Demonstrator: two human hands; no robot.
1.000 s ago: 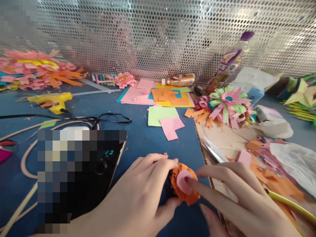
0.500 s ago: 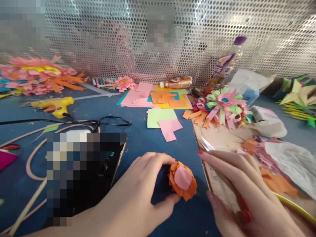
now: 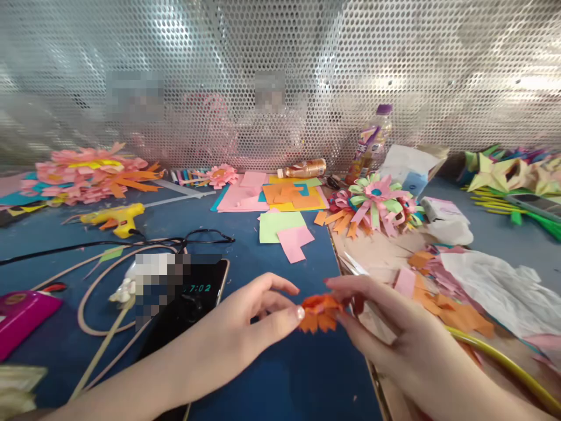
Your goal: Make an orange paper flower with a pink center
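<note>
A small orange paper flower (image 3: 319, 313) is lifted just above the blue table (image 3: 272, 374), seen almost edge-on. My left hand (image 3: 258, 318) pinches its left side between thumb and fingers. My right hand (image 3: 385, 330) grips its right side with the fingertips. A dark phone (image 3: 193, 298) lies flat just left of my left hand.
Loose paper squares, green (image 3: 280, 225) and pink (image 3: 295, 242), lie behind the hands. A multicolour paper flower (image 3: 377, 204), a yellow glue gun (image 3: 114, 217), a bottle (image 3: 372, 143), scraps on cardboard (image 3: 438, 292) at the right and a perforated metal screen (image 3: 280, 76) at the back.
The orange flower has left the table and is now held up between both hands, tilted edge-on. My right hand moved back onto it. The camera has tilted upward.
</note>
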